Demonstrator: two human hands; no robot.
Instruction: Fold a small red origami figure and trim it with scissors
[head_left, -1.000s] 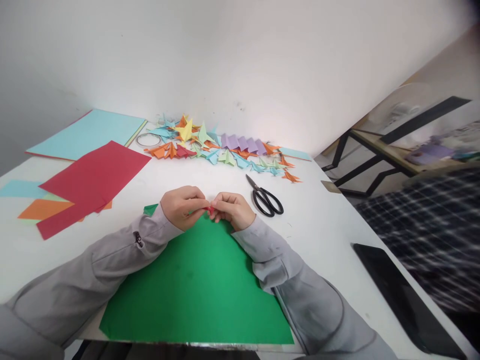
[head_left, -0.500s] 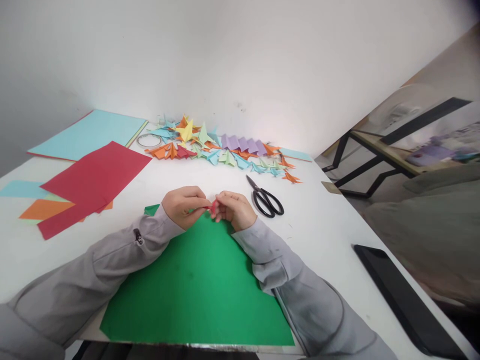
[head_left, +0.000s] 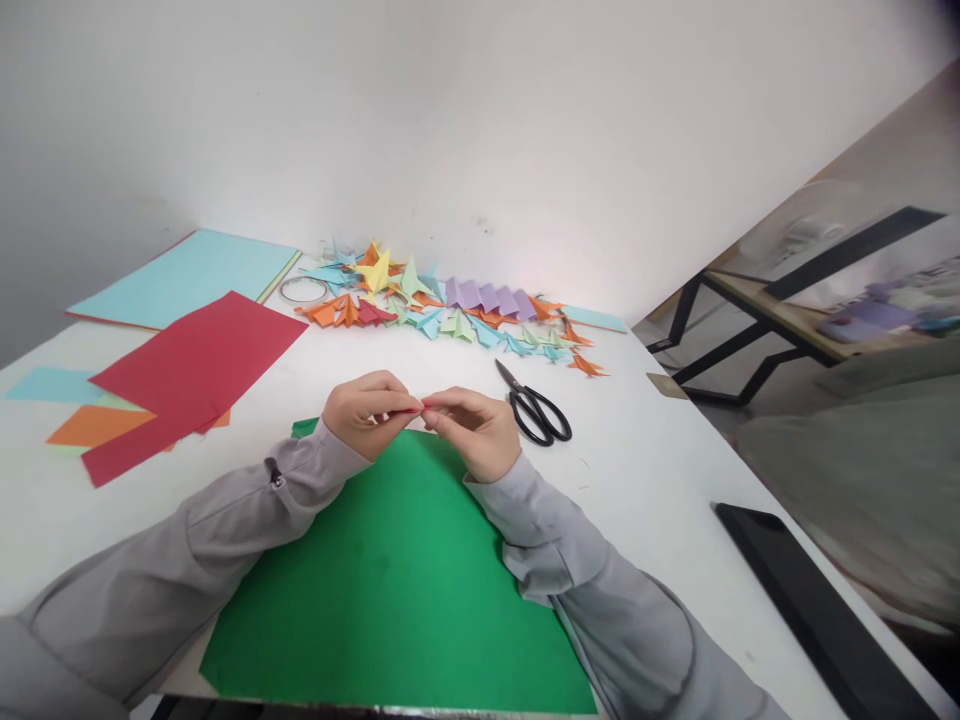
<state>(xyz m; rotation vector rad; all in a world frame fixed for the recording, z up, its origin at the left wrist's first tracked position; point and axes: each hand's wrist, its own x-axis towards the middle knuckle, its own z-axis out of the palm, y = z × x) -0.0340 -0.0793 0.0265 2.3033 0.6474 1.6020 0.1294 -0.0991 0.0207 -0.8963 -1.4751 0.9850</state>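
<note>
Between the fingertips of both hands is a small piece of red paper (head_left: 424,407), mostly covered by the fingers. My left hand (head_left: 367,412) pinches it from the left, thumb against forefinger. From the right, my right hand (head_left: 476,428) grips it in a pinch too, the fingertips of the two hands almost touching. Both hands are held over the far edge of a green sheet (head_left: 397,590) lying on the white table. Black-handled scissors (head_left: 534,405) lie just right of my right hand, blades pointing away.
Folded paper shapes (head_left: 427,305) in several colours line the wall side. Red paper (head_left: 202,350) overlaps orange and blue pieces at left, with a light blue sheet (head_left: 202,270) behind. A wire ring (head_left: 303,289) lies near them. A black phone-like slab (head_left: 810,600) rests near the right edge.
My right hand has turned so its thumb and forefinger now close on the red paper, which shows less than before. My left hand keeps its pinch. The view has shifted slightly.
</note>
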